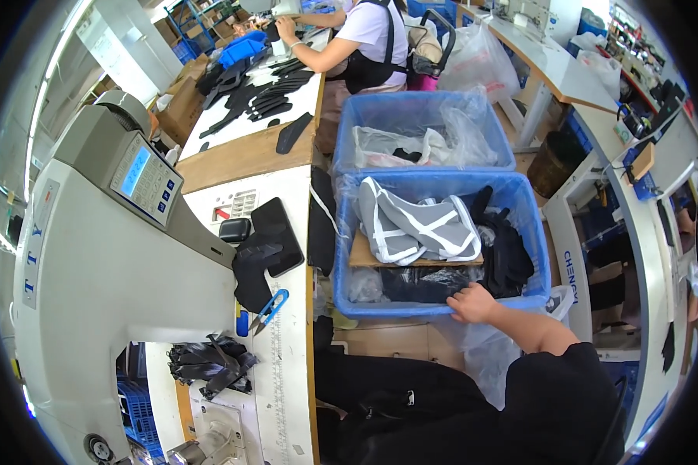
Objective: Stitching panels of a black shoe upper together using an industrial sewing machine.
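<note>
My right hand (pixel 473 304) reaches in from the lower right, its fingers curled over the near rim of a blue plastic bin (pixel 395 309). Grey fabric pieces with white edging (pixel 426 226) lie in the bin on a brown board (pixel 364 255). Beside them, to the right, is a heap of black fabric pieces (pixel 510 260). A black plastic-wrapped bundle (pixel 426 284) sits below the board, close to my fingers. My left hand does not show.
At left a sewing machine (pixel 77 256) stands on a white table (pixel 287 372) with blue thread snips (pixel 270 311), a phone (pixel 284 236) and black strips (pixel 213 366). A second blue bin (pixel 423 108) adjoins the first. Beyond, a person (pixel 364 46) works at another table.
</note>
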### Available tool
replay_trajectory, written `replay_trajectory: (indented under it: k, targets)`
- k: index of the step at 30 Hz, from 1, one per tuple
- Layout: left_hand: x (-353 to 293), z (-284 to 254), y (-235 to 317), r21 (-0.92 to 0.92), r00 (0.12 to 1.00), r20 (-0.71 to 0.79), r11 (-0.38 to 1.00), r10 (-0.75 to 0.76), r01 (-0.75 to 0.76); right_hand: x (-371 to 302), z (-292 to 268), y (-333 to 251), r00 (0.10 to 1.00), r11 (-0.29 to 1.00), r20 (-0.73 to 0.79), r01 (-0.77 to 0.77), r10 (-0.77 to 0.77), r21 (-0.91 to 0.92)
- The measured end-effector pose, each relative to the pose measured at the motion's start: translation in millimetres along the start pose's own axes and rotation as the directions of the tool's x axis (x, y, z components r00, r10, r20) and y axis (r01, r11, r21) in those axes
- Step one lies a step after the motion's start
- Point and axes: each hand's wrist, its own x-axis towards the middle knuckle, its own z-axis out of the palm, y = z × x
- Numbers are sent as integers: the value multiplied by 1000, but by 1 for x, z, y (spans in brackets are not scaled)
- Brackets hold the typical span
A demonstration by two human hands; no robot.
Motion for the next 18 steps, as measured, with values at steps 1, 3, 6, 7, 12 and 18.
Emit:
replay_trajectory:
  k: [1, 3, 6, 7, 12, 18]
  targets:
    - [0, 1, -3, 6, 1000, -2, 1000, 2, -2, 1, -1, -1, 1000, 1000, 4, -2, 2, -2]
    - [-4, 4, -7, 0, 1000, -2, 1000, -11, 11, 2, -5, 0, 1000, 1000, -5, -2, 2, -6]
    - [-5, 3, -6, -4, 1000, 9, 1000, -29, 29, 3, -8, -3, 1000, 1000, 0, -16, 16, -15]
    - [-3, 3, -3, -1, 999, 17, 999, -32, 32, 4, -11, -4, 999, 999, 12, -31, 32, -19]
    - [3, -2, 9, -33, 999, -1, 998, -46, 46, -15, -64, -17, 920, 973, -330, -168, 213, 160]
    - [-4, 5, -7, -5, 1000, 1, 1000, -8, 8, 9, -20, 7, 162, 73, 262, -945, 952, 319]
